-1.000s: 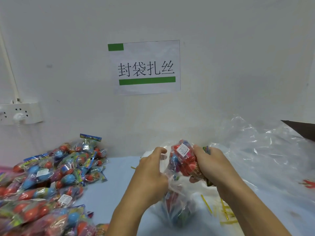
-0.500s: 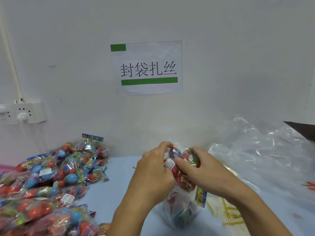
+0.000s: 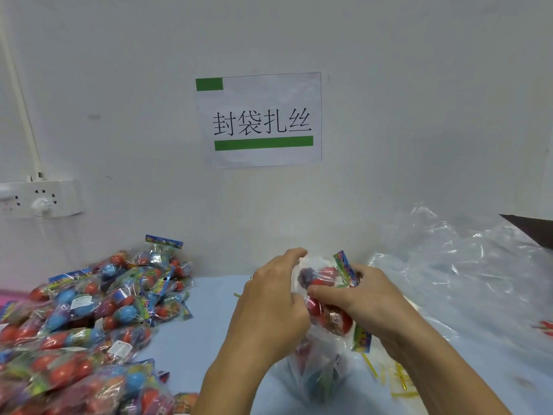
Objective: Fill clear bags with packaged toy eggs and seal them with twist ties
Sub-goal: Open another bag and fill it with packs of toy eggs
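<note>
Egg packet [image 3: 324,283], crinkly and light, sits low centre of frame, half inside the soft clear bag [image 3: 317,372]. Left hand [image 3: 269,313] grips the bag's slippery mouth; right hand [image 3: 362,301] clutches the packet. Best hold: its firm eggs, not film.

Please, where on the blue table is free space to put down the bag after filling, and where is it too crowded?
Bare blue table lies between the pile of egg packs and the left hand, back to the wall. Crowded: the pile at left; the loose clear bags at right; twist ties near the right hand, which with the left grips the filling bag.
</note>
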